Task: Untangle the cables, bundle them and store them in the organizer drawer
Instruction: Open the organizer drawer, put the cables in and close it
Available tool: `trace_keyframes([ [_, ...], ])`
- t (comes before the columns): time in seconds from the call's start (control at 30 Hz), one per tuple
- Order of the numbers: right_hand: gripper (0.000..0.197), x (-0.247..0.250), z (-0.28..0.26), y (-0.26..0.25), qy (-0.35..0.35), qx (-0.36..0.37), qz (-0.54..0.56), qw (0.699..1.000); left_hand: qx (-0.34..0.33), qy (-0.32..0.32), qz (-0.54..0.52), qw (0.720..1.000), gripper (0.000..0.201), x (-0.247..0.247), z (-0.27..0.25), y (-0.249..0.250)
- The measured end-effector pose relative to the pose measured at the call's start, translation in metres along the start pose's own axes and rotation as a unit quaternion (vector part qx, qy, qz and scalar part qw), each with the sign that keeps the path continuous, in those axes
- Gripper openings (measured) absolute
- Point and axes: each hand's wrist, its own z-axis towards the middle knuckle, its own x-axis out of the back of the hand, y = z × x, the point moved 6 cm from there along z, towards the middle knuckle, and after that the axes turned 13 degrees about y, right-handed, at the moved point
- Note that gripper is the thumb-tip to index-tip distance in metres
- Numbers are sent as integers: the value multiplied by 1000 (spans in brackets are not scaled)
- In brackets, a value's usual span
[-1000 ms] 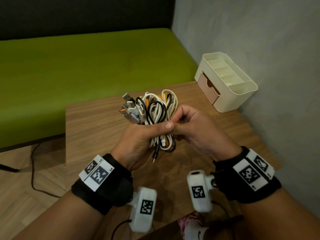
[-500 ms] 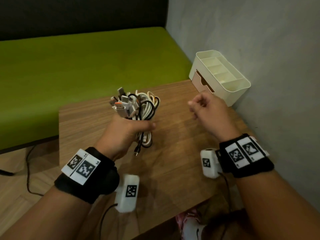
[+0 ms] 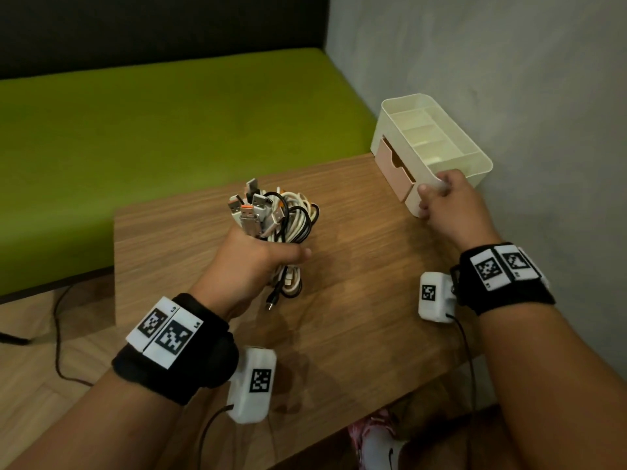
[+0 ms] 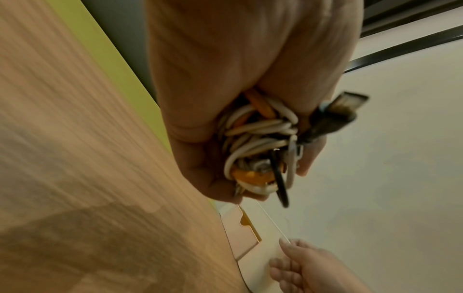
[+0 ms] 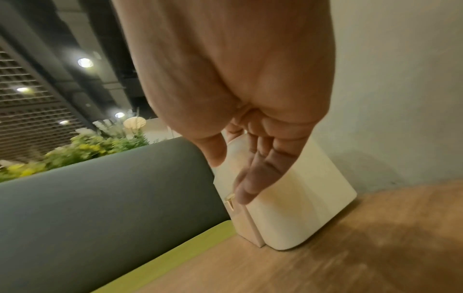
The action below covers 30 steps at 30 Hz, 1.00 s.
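My left hand (image 3: 261, 254) grips a bundle of white, black and orange cables (image 3: 288, 215) above the wooden table (image 3: 356, 300), USB plugs sticking up and loose ends hanging below the fist. The left wrist view shows the cables (image 4: 258, 130) packed inside the curled fingers of that left hand (image 4: 225, 79). A cream organizer (image 3: 475, 164) stands at the table's far right corner with its pink drawer (image 3: 393, 167) facing left. My right hand (image 3: 448, 205) holds its near corner, thumb on the drawer side. In the right wrist view the right hand (image 5: 250, 168) lies against the organizer (image 5: 300, 198).
A green bench cushion (image 3: 169, 130) runs behind and left of the table. A grey wall (image 3: 509, 62) stands right behind the organizer. A black cord (image 3: 57, 334) trails over the wooden floor at left. A shoe (image 3: 380, 442) shows below the table's near edge.
My right hand let go of the cable bundle and moved right and away to the organizer's near corner. The left hand kept the bundle and shifted slightly left.
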Motion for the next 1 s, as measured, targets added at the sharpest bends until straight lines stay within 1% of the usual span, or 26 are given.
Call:
trace_keyframes([
  [0.1, 22, -12, -9, -9, 16, 47, -21, 999, 3, -1, 0, 1000, 41, -3, 0, -3],
  [0.2, 19, -27, -27, -24, 3, 83, -35, 996, -3, -4, 1, 1000, 42, -4, -3, -2],
  [0.33, 28, -44, -53, -44, -51, 133, -79, 987, -3, -4, -14, 1000, 43, -1, -2, 2],
  [0.4, 39, -45, -65, -53, -58, 179, -142, 972, 6, 0, -27, 1000, 41, 3, -1, 3],
  [0.5, 51, -36, -75, -58, -34, 225, -258, 939, 8, 17, -40, 999, 37, 13, 2, 8],
  [0.53, 56, -32, -77, -60, -17, 234, -278, 931, 6, 22, -47, 999, 38, 16, 4, 9],
  [0.6, 60, -24, -79, -66, 21, 261, -276, 925, 2, 30, -61, 998, 37, 21, 7, 11],
  [0.67, 50, -21, -84, -77, 39, 313, -242, 918, -4, 31, -69, 997, 36, 23, 7, 14],
  [0.73, 39, -28, -93, -85, 22, 356, -209, 911, -11, 30, -74, 997, 38, 23, 6, 15],
  [0.77, 35, -34, -98, -86, 6, 364, -197, 910, -15, 30, -74, 997, 39, 23, 4, 17],
  [0.83, 25, -44, -102, -85, -15, 367, -170, 914, -19, 25, -66, 997, 40, 22, 3, 18],
  [0.9, 17, -48, -99, -82, -23, 365, -149, 919, -15, 16, -66, 998, 41, 21, 2, 20],
  [1.0, 16, -44, -93, -79, -36, 357, -152, 921, -14, 19, -67, 997, 40, 22, 1, 22],
])
